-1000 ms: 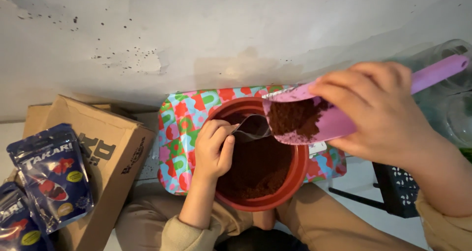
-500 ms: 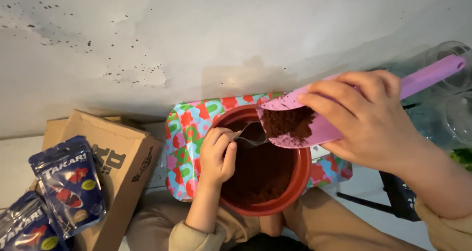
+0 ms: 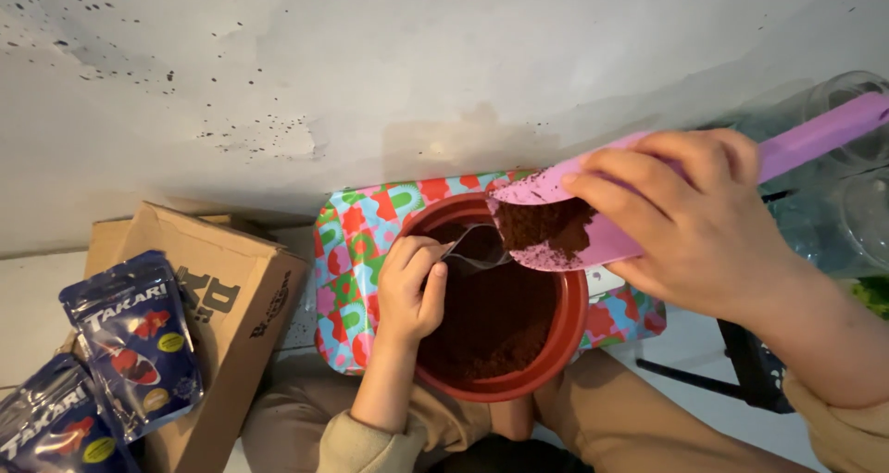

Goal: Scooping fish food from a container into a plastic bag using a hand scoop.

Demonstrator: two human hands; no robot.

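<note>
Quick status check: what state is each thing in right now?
right hand: closed round the purple scoop.
purple scoop: loaded with brown soil, tipped over the pot.
red pot: upright, partly filled with soil.
spoon: held by another person's small hand, inside the pot.
patterned tray: flat under the pot.
blue pouches: against the cardboard box; seal unclear.

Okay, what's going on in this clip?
The right hand holds a purple scoop loaded with dark brown soil, tilted over a red pot that is already partly filled. The left hand holds a metal spoon inside the pot. The pot sits on a colourful patterned tray.
</note>
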